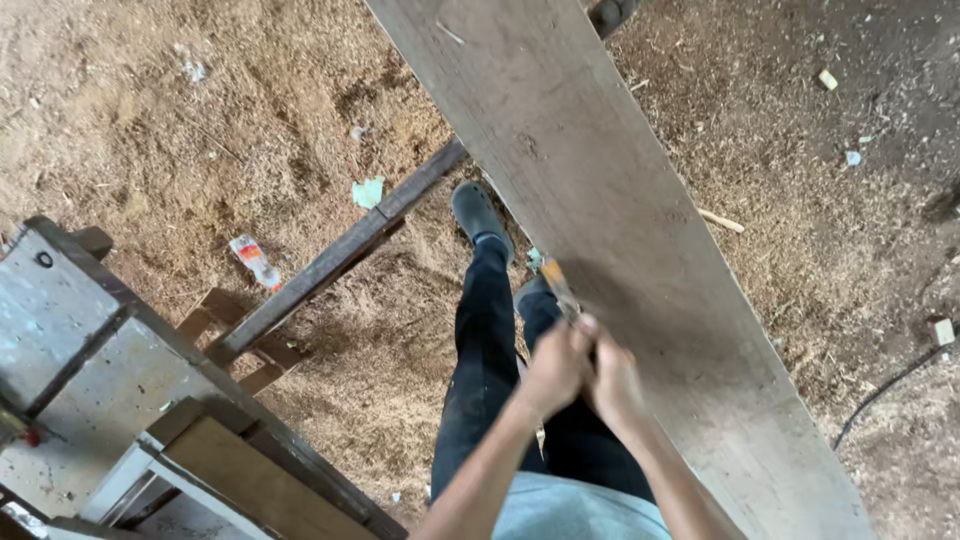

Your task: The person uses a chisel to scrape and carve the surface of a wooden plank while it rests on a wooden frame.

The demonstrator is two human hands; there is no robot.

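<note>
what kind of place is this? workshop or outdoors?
Most likely a woodworking shop or sawmill floor. The ground is thick with sawdust and shavings, a long wooden plank runs across the view, and a worn workbench stands beside it. Both hands grip a small tool at the plank's edge.

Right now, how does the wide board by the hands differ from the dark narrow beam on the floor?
The board is wide, pale grey and raised, passing over the person's legs; the beam is narrow, dark and lies down on the sawdust floor. Both hands, left hand and right hand, meet at the board's edge; nothing touches the beam. Both are long, straight wood.
</note>
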